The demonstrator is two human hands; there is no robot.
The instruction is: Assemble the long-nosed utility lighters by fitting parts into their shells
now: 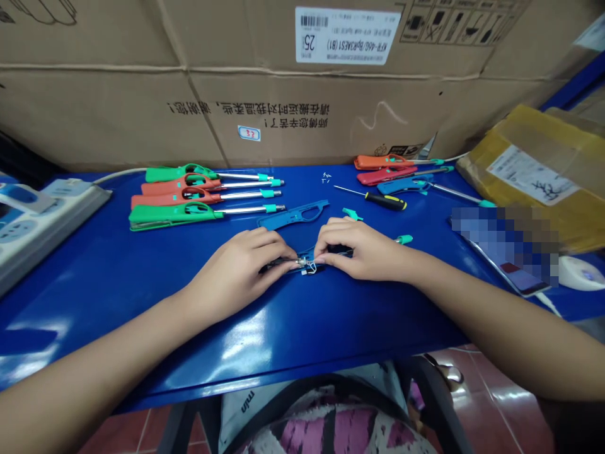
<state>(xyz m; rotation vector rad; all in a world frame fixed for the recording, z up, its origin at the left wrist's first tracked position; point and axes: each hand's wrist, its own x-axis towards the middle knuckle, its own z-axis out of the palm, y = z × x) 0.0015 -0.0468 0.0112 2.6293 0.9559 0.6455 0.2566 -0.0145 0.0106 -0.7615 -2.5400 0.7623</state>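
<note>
Both of my hands are over an opened blue stick lighter (308, 257), its inner metal parts and a white wire showing between my fingers. My left hand (248, 261) pinches its left end, thumb and forefinger near the small metal fitting. From the other side, my right hand (357, 249) pinches it close to the white wire; my fingers hide exactly which part. The lighter's teal tip (404, 239) sticks out past my right hand. Behind my hands lies a loose blue handle shell (297, 216), with a small teal trigger piece (352, 214) to its right.
Several green and orange-red stick lighters (189, 197) lie at the back left. Further lighters (401, 173) lie at back right, near a screwdriver (385, 200) and white bits (326, 178). A power strip (51, 217) stands left; a phone (501, 252) and taped parcel (543, 170) are right.
</note>
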